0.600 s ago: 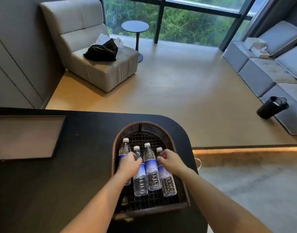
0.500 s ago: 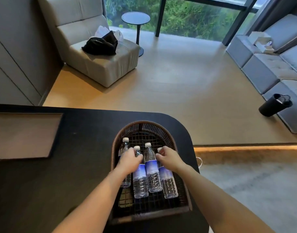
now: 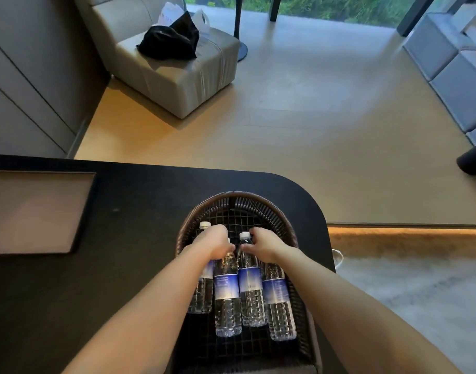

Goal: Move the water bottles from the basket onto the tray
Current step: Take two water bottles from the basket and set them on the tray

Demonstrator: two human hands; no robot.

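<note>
Curling over the bottles [image 3: 249, 282] in the basket [image 3: 284, 220], both hands grip necks. Left hand [image 3: 215, 245] clasps one; right hand [image 3: 264, 245] clasps another.

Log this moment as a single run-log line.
stage: grasping | left hand: on bottle necks | right hand: on bottle necks | four water bottles lying in basket | tray: no bottles
</note>
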